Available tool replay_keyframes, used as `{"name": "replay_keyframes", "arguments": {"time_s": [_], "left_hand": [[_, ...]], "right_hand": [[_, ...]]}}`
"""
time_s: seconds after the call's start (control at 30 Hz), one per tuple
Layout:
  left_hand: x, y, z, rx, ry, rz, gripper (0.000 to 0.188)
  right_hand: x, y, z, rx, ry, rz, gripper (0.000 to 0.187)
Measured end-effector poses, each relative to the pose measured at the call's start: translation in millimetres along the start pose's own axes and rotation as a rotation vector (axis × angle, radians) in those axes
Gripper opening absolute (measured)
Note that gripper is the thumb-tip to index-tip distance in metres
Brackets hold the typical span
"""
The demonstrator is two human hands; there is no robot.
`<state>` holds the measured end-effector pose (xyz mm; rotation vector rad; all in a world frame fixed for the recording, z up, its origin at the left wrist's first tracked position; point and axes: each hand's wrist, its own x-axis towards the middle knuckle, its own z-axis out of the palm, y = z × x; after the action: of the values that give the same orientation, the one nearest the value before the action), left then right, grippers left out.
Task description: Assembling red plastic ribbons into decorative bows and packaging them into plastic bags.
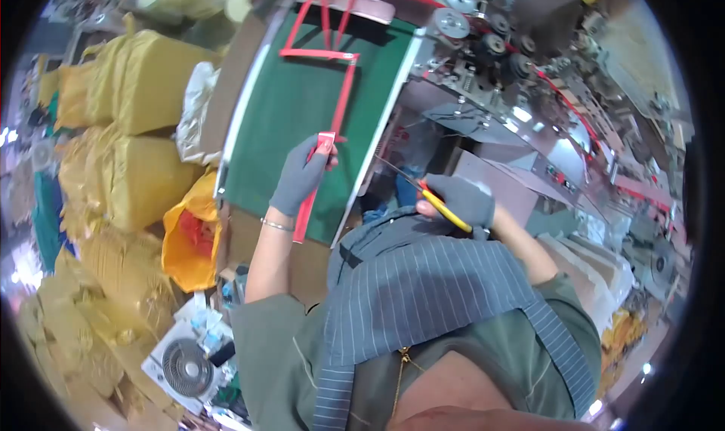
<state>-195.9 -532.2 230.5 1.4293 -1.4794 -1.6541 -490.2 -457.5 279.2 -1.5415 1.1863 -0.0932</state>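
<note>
Over the green conveyor belt point(272, 114), the left hand point(297, 177) (both are gloved) pinches a red ribbon point(345, 93) zigzagging to its far end; right of the belt, the right hand point(464, 197) grips yellow-handled scissors point(446, 210).

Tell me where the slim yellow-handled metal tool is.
In the head view, right of centre, the slim yellow-handled metal tool is held in the grey-gloved right hand, its tip pointing toward the white-edged green work surface.

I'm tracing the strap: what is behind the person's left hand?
Green surface shows around the left hand, with red strap showing above and below it; whatever lies directly behind is covered.
</note>
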Motion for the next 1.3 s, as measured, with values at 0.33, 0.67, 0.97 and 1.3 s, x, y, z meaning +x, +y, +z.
{"name": "replay_keyframes", "arguments": {"time_s": [0.33,0.67,0.97,1.3], "left_hand": [[-126,2,-27,-0.367,0.132,-0.212,0.022],[-151,-11,-38,-0.426,0.127,-0.187,0.023],[-87,-132,-69,-0.008,0.598,-0.224,0.028],[34,-185,25,0.416,0.658,-0.548,0.039]], "right_hand": [[88,-73,33,0.031,-0.618,-0.083,0.049],[95,-91,62,-0.229,-0.471,-0.07,0.057],[38,-49,59,-0.561,-0.461,-0.082,0.044],[4,-17,51,-0.352,-0.262,0.143,0.048]]}}
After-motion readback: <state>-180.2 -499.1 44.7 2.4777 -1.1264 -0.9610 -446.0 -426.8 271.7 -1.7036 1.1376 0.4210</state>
